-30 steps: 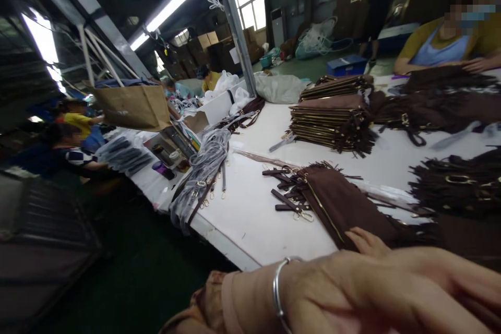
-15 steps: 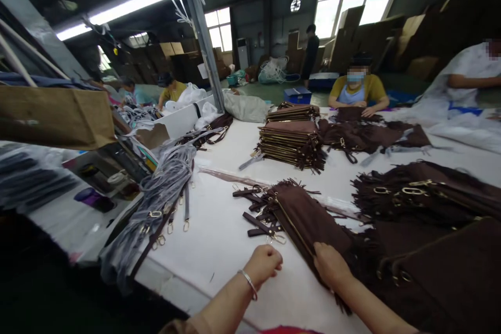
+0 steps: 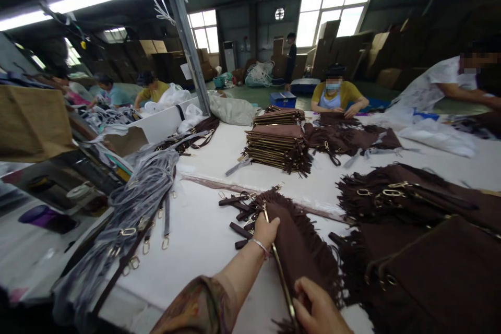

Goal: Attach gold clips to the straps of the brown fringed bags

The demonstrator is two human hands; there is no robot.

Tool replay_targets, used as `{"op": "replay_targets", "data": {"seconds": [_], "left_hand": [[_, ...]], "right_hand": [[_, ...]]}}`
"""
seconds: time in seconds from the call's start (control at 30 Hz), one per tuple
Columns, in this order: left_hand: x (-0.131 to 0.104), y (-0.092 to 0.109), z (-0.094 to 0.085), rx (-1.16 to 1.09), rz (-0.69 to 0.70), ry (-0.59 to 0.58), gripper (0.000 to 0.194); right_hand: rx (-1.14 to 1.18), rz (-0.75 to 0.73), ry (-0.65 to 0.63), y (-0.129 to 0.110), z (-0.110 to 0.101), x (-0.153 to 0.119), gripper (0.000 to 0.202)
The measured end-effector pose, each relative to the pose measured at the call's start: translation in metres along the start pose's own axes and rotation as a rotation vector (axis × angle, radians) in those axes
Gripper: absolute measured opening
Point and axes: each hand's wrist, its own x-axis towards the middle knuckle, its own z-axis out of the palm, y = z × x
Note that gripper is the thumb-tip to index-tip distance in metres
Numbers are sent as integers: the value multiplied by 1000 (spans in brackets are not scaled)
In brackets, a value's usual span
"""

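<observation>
A dark brown fringed bag point(image 3: 295, 235) with a brass zipper along its edge lies before me on the white table. My left hand point(image 3: 266, 230) is closed on the zipper edge near the bag's far end. Close to me, my right hand point(image 3: 319, 305) has its fingers curled at the near end of the zipper edge, thumb and forefinger against the bag; its grip is partly hidden. Short brown straps point(image 3: 240, 229) with metal clasps lie just left of the bag's far end.
Zippered bags stand in a stack point(image 3: 276, 146) farther back. More fringed bags point(image 3: 426, 250) are heaped at right. Grey-wrapped straps point(image 3: 141, 193) with clasps hang over the table's left edge. A metal post point(image 3: 186, 36) rises behind them. Across the table sits a masked co-worker point(image 3: 336, 94).
My left hand has moved forward from above the bare table onto the bag's zipper edge. My right hand has shifted nearer to me along the bag, which now lies with its fringe spread rightward.
</observation>
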Motion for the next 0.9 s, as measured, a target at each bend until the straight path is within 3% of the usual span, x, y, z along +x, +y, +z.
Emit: {"op": "replay_targets", "data": {"seconds": [0.1, 0.2, 0.27, 0.33, 0.4, 0.47, 0.5, 0.57, 0.7, 0.77, 0.9], "left_hand": [[-1, 7, -6, 65, 77, -9, 39], [-10, 23, -22, 94, 153, -95, 41], [-17, 40, -33, 94, 179, -244, 44], [-24, 56, -41, 98, 172, -483, 55], [-31, 62, -43, 130, 162, -714, 71], [-40, 50, -38, 154, 180, -813, 85], [-45, 37, -34, 179, 197, -802, 88], [-56, 0, -25, 360, 239, -652, 80], [-75, -67, -30, 906, 281, -240, 23], [-74, -76, -46, 986, 281, -139, 22], [-42, -60, -78, 1155, 313, -4, 43]], "right_hand": [[83, -138, -18, -5, 0, -6, 14], [55, -185, 221, -1, -32, 6, 16], [-6, -193, 402, 1, -62, 21, 20], [-71, -197, 480, -2, -89, 38, 31], [-80, -168, 429, -8, -103, 53, 45], [14, -86, 209, -9, -100, 64, 47], [82, -30, 75, -5, -92, 66, 44], [143, 99, -111, 14, -65, 62, 37], [10, 311, -105, 80, -7, 27, 33], [-11, 335, -88, 108, 11, 8, 40], [-44, 296, -67, 128, 23, -9, 42]]}}
